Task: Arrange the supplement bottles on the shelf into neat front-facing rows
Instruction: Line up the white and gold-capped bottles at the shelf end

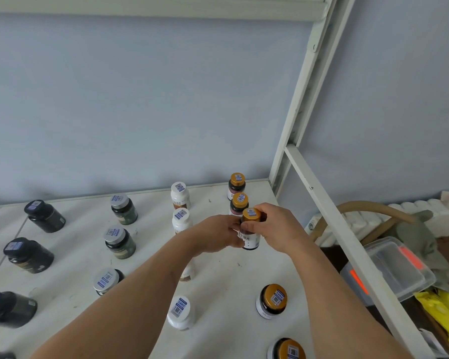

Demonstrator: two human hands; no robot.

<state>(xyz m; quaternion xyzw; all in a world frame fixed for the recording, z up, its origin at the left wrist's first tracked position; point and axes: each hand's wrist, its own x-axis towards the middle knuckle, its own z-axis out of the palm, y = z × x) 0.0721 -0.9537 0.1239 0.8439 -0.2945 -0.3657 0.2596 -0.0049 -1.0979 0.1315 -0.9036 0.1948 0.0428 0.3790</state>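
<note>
Two bare arms reach out over the white shelf (218, 294). Both hands hold one gold-cap bottle (250, 230) near the right side of the shelf. It stands upright, and I cannot tell if it touches the shelf. Left hand (215, 233) curls its fingers round the label. Right hand (275, 226) grips it just under the cap. Two more gold caps (238, 186) stand in a line right behind it. White bottles (180, 196) make a row to the left. Further left stand silver-cap jars (119, 240) and black jars (27, 255). Another gold-cap jar (272, 301) sits closer in.
</note>
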